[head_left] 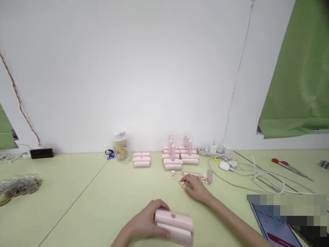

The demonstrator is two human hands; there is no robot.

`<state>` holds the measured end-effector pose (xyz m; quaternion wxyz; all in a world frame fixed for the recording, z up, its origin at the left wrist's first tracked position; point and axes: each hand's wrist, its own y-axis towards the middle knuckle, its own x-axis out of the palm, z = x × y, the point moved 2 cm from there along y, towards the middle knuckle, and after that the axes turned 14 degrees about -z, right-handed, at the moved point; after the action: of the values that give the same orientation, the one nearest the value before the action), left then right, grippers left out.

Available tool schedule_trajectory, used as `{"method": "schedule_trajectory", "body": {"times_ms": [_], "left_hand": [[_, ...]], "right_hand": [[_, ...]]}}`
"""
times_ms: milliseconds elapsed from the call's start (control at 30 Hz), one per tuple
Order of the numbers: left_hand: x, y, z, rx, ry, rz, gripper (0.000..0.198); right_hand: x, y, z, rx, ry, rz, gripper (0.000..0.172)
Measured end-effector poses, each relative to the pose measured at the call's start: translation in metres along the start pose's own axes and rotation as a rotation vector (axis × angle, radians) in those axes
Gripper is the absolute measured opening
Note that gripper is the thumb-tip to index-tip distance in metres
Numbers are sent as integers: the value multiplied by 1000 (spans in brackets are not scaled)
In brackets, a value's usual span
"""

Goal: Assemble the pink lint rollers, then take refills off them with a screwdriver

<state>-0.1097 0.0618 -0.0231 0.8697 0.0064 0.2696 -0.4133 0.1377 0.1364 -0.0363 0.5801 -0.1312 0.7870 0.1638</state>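
At the front edge of the view my left hand (pixel 151 219) is wrapped round the left end of a glossy pink case (pixel 176 223), which has a white strip along its front and a round hole on top. Farther forward, my right hand (pixel 195 188) reaches down to the table, its fingertips curled onto a small pink cap with a heart-shaped ring (pixel 183 184). Just behind it a clear tube (pixel 191 174) lies flat. A similar heart-ring cap (pixel 173 174) rests to its left. Beside the fingers on the right is another clear pink tube (pixel 210 176).
Several pink cases (pixel 172 164) with upright clear tubes stand by the wall, and more cases (pixel 141 162) sit left of them. A bagged cup (pixel 121 147), tangled white cables (pixel 269 181), red-handled scissors (pixel 290 167), a phone (pixel 272 223) and clear jars (pixel 20 185) lie around.
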Motion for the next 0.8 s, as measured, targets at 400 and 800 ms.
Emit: {"method": "schedule_trajectory", "body": {"times_ms": [400,800], "left_hand": [[47,13,9,34,-108,123,58],[46,16,5,120,-91,105,53]], "right_hand": [[-34,18,33,175,142,-3,26],[-96,-91,-55,-81,449,-304,23]]}}
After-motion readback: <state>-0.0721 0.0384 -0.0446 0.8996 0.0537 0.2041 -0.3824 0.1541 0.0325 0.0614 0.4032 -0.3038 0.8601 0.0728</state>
